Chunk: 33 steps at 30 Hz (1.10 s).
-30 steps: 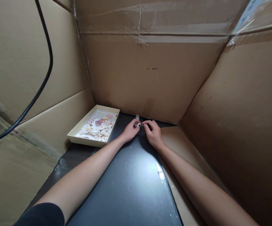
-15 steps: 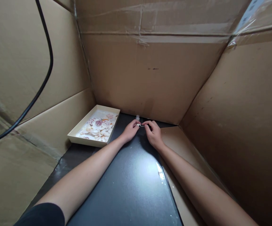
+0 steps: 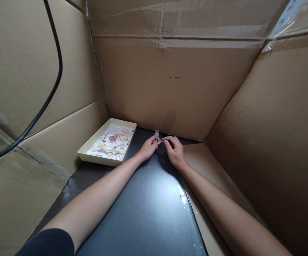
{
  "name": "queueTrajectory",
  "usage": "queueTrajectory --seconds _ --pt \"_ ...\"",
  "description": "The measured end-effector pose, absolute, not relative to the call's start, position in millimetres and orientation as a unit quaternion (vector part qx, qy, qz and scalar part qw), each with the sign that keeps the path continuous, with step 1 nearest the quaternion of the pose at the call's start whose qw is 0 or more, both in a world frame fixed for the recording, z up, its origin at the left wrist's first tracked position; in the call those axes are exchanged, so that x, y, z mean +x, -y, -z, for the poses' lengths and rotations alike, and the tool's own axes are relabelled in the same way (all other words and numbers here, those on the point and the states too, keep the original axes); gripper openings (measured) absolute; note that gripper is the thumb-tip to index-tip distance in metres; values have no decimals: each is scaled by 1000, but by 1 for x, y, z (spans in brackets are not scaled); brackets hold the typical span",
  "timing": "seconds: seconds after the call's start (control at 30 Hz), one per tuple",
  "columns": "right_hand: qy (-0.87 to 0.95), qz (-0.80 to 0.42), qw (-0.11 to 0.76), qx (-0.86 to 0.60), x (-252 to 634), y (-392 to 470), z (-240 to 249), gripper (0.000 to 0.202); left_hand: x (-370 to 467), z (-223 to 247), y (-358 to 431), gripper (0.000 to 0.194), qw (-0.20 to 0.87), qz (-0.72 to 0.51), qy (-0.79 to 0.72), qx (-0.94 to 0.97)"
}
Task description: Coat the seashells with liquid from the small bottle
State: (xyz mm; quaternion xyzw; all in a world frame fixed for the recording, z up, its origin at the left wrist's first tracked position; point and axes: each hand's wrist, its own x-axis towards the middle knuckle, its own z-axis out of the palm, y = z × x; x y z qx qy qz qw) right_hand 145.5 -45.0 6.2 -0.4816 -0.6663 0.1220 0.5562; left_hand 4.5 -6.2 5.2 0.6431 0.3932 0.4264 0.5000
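My left hand (image 3: 147, 148) and my right hand (image 3: 175, 152) meet at the far end of a black mat (image 3: 143, 209). Their fingertips pinch one small pale object (image 3: 159, 141) between them; it is too small to name. A tiny clear bottle (image 3: 156, 133) stands just behind the fingertips, close to the back cardboard wall. A cream tray (image 3: 89, 154) with several seashells (image 3: 112, 143) in white, pink and brown lies to the left of my left hand.
Cardboard walls (image 3: 170, 89) enclose the space at the back, left and right, with clear tape across the top. A black cable (image 3: 51, 92) hangs across the upper left. A cardboard flap (image 3: 204, 170) lies to the right of the mat.
Both hands stay together at the same spot, with only slight finger movement on the small object. The view has shifted a little.
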Motion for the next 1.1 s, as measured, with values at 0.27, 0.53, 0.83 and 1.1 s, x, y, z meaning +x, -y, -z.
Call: queueTrajectory --seconds 0.27,0.53,0.83,1.1 --pt "660 -125 565 -479 145 44 -6 17 4 0 2 14 510 -440 -382 633" --pt "648 -126 578 -479 143 44 -7 15 4 0 3 6 504 -439 -375 643" --pt "644 -130 583 -479 144 44 -6 14 5 2 2 9 508 -440 -375 638" --pt "658 -122 572 -474 144 43 -5 16 5 0 2 9 496 -430 -384 649"
